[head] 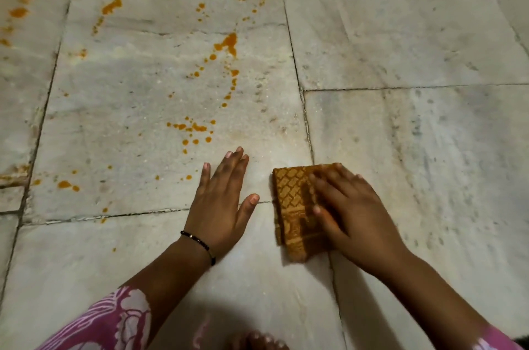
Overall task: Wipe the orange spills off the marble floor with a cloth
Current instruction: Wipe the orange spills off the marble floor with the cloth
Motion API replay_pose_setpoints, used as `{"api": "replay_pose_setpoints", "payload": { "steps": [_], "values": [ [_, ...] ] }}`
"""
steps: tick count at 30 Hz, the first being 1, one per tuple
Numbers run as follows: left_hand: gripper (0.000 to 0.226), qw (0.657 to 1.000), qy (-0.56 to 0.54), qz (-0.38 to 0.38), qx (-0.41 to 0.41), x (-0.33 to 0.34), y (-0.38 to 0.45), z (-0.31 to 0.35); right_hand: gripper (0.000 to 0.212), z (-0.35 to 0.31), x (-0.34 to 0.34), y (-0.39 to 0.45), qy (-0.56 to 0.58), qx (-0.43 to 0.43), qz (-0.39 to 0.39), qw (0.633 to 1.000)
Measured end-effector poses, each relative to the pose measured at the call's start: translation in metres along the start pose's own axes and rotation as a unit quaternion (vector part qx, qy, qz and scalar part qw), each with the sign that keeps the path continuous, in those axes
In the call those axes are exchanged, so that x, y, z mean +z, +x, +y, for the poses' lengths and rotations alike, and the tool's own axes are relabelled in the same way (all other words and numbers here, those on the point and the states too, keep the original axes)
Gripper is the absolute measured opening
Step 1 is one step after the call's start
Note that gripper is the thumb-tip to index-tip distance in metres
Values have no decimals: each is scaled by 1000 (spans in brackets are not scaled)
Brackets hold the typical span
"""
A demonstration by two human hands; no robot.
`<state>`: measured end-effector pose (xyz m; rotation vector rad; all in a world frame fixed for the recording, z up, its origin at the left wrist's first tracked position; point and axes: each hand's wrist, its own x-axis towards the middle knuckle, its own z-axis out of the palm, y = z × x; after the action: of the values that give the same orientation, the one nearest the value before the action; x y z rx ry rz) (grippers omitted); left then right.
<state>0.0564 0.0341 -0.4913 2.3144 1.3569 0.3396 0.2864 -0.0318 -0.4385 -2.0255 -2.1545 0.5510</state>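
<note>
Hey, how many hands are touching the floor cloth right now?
1. The right hand presses flat on the folded cloth. The left hand rests on the bare marble floor beside the cloth, apart from it, near the orange spills.

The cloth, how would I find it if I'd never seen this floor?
Look at the pale marble floor, near the bottom middle where two hands rest. The right hand presses flat on the cloth, a folded brown-gold square with a diamond weave. It sits apart from the orange spills, which lie farther up and left, and it is the only patterned thing lying on the floor.
</note>
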Motion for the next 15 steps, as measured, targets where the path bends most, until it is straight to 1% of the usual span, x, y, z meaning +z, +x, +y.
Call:
{"api": "replay_pose_setpoints", "payload": {
  "steps": [2, 4, 5, 6, 7, 8, 9, 10, 11, 12, 14, 15],
  "values": [
    [66, 1000, 2, 12, -19, -7, -1, -8, 75, -22, 27, 17, -58, 30, -6, 998],
    [66, 999, 19, 27, -14, -23, 6, -19, 86, -48, 55, 26, -89, 24, -27, 995],
    [67, 999, 41, 27, -1, -33, 10, -28, 85, -60, 64, 28, -87, -4, -30, 996],
    [68, 997, 69, 18, 19, -46, 16, -39, 82, -68, 69, 30, -89, -63, -44, 993],
    [69, 994, 100, 4, 45, -59, 22, -52, 77, -73, 69, 33, -93, -145, -72, 982],
    [71, 989, 131, -18, 71, -75, 24, -67, 73, -76, 67, 39, -100, -236, -108, 961],
    [73, 981, 163, -47, 97, -91, 26, -80, 70, -73, 61, 47, -117, -308, -137, 934],
    [74, 971, 196, -68, 121, -109, 25, -95, 69, -67, 56, 58, -140, -357, -140, 913],
    [73, 960, 222, -87, 149, -126, 22, -109, 68, -58, 49, 70, -169, -380, -140, 899],
    [71, 947, 247, -103, 179, -142, 17, -119, 67, -45, 41, 82, -194, -384, -138, 892],
    [67, 922, 288, -129, 226, -167, 0, -134, 66, -23, 21, 89, -231, -382, -170, 878],
    [65, 917, 299, -132, 228, -186, -20, -147, 67, -30, 20, 91, -245, -403, -185, 862]
  ]
}}
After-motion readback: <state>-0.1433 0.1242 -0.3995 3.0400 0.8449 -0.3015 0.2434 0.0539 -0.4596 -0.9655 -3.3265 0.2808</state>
